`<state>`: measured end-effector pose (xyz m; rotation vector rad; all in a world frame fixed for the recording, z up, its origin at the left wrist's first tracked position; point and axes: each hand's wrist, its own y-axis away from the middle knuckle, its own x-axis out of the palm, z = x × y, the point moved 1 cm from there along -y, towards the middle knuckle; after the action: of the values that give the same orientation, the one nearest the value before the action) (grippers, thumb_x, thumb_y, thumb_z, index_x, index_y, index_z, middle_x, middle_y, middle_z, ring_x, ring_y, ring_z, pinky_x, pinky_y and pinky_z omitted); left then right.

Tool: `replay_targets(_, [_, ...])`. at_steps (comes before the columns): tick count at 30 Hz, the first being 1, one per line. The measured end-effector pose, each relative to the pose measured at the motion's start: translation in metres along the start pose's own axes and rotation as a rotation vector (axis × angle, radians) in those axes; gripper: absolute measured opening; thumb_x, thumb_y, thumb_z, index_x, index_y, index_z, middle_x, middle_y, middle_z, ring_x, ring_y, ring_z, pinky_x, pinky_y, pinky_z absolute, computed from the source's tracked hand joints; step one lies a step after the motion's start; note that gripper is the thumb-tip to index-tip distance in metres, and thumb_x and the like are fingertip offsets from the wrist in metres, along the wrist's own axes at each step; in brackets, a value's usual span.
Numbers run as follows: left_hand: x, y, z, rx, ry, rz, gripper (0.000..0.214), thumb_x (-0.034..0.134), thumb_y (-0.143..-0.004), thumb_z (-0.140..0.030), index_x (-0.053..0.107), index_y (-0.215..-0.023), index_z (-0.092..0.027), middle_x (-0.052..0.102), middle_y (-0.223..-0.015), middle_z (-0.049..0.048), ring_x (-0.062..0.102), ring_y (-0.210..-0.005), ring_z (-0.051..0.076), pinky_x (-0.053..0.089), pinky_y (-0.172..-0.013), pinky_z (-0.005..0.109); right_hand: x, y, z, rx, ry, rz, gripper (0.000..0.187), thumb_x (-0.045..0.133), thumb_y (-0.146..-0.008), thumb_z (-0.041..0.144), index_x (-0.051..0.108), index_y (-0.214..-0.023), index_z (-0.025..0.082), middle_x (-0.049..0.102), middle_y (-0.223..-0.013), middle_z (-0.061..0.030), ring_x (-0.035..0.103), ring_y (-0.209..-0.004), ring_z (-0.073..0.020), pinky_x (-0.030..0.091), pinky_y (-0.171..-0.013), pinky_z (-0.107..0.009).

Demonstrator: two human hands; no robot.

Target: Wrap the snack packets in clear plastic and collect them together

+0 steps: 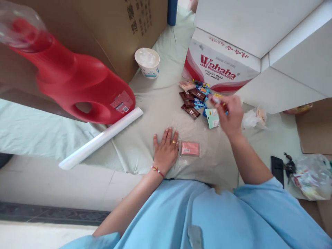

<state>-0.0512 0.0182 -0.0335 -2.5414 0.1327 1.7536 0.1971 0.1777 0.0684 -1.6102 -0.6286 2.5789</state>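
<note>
My left hand (166, 148) lies flat on the pale green cloth (155, 110), fingers stretched out. Just to its right is a pink packet (190, 149) on a sheet of clear plastic. My right hand (230, 112) is closed in a pinch on a small pink-and-white wrapped piece (215, 100), blurred by motion. Below that hand, partly covered by it, is a mint green packet (213, 118). To its left lies a pile of small snacks with brown packets (191, 111), blue packets (203, 90) and a pale pinkish packet (186, 85).
A white Wahaba-type carton (220, 64) stands behind the snacks. Left are a large red jug (85, 79), a white roll (103, 136), a paper cup (147, 64) and a cardboard box (109, 31). At right are a white plastic bag (254, 118) and a clear bag (313, 176).
</note>
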Motion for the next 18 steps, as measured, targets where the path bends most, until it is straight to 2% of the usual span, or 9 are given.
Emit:
replay_targets(3, [-0.002, 0.000, -0.001, 0.002, 0.008, -0.012, 0.056, 0.027, -0.109, -0.032, 0.044, -0.161, -0.021, 0.030, -0.173, 0.0126, 0.030, -0.161, 0.028, 0.006, -0.129, 0.070, 0.009, 0.080, 0.045, -0.208, -0.031, 0.305, 0.036, 0.048, -0.105, 0.037, 0.075, -0.128, 0.032, 0.069, -0.122, -0.0131, 0.065, -0.116, -0.0306, 0.055, -0.100, -0.046])
replay_targets(5, [-0.004, -0.001, -0.001, 0.002, 0.004, -0.010, 0.056, 0.027, -0.109, -0.034, 0.044, -0.161, -0.021, 0.031, -0.173, 0.0131, 0.030, -0.161, 0.029, 0.007, -0.129, 0.070, 0.024, 0.122, 0.058, -0.345, -0.027, 0.473, 0.034, 0.048, -0.106, 0.029, 0.076, -0.125, 0.032, 0.073, -0.119, -0.0111, 0.067, -0.111, -0.0270, 0.056, -0.096, -0.042])
replay_targets(7, [-0.005, -0.001, -0.002, -0.005, -0.012, 0.002, 0.057, 0.026, -0.109, -0.036, 0.045, -0.160, -0.020, 0.031, -0.173, 0.0132, 0.030, -0.161, 0.029, 0.008, -0.129, 0.070, 0.034, 0.146, 0.061, -0.445, -0.034, 0.555, 0.028, 0.056, -0.104, 0.028, 0.074, -0.125, 0.026, 0.073, -0.120, -0.0117, 0.067, -0.110, -0.0262, 0.056, -0.096, -0.043])
replay_targets(9, [-0.006, -0.002, -0.003, -0.010, -0.029, 0.015, 0.057, 0.025, -0.110, -0.037, 0.045, -0.160, -0.020, 0.031, -0.173, 0.0129, 0.029, -0.161, 0.028, 0.009, -0.129, 0.070, 0.036, 0.153, 0.061, -0.463, -0.045, 0.556, 0.032, 0.067, -0.099, 0.034, 0.071, -0.128, 0.021, 0.068, -0.132, -0.0149, 0.064, -0.119, -0.0283, 0.055, -0.101, -0.046])
replay_targets(12, [-0.005, -0.002, -0.002, -0.006, -0.042, 0.026, 0.058, 0.024, -0.110, -0.037, 0.044, -0.161, -0.020, 0.029, -0.174, 0.0126, 0.027, -0.162, 0.028, 0.010, -0.129, 0.071, 0.031, 0.145, 0.068, -0.344, -0.004, 0.560, 0.055, 0.075, -0.094, 0.037, 0.060, -0.143, 0.019, 0.054, -0.152, -0.0193, 0.056, -0.136, -0.0321, 0.053, -0.106, -0.046])
replay_targets(14, [-0.004, -0.001, -0.001, -0.002, -0.043, 0.021, 0.058, 0.024, -0.109, -0.037, 0.043, -0.162, -0.020, 0.029, -0.174, 0.0127, 0.027, -0.162, 0.028, 0.011, -0.128, 0.072, 0.028, 0.138, 0.077, -0.247, 0.052, 0.642, 0.063, 0.074, -0.095, 0.033, 0.052, -0.152, 0.020, 0.054, -0.153, -0.0193, 0.058, -0.134, -0.0318, 0.054, -0.103, -0.043])
replay_targets(16, [-0.003, -0.001, -0.001, 0.006, -0.040, 0.007, 0.058, 0.024, -0.109, -0.037, 0.043, -0.162, -0.020, 0.030, -0.174, 0.0129, 0.028, -0.162, 0.028, 0.010, -0.128, 0.071, 0.028, 0.133, 0.086, -0.181, 0.101, 0.729, 0.060, 0.069, -0.097, 0.028, 0.050, -0.154, 0.021, 0.061, -0.146, -0.0169, 0.064, -0.125, -0.0296, 0.055, -0.098, -0.039])
replay_targets(18, [-0.002, 0.000, 0.000, 0.019, -0.036, -0.012, 0.058, 0.024, -0.109, -0.035, 0.043, -0.161, -0.020, 0.032, -0.173, 0.0134, 0.028, -0.162, 0.028, 0.011, -0.128, 0.071, 0.029, 0.132, 0.090, -0.144, 0.131, 0.763, 0.056, 0.065, -0.099, 0.027, 0.051, -0.153, 0.024, 0.065, -0.141, -0.0145, 0.067, -0.120, -0.0280, 0.054, -0.095, -0.036])
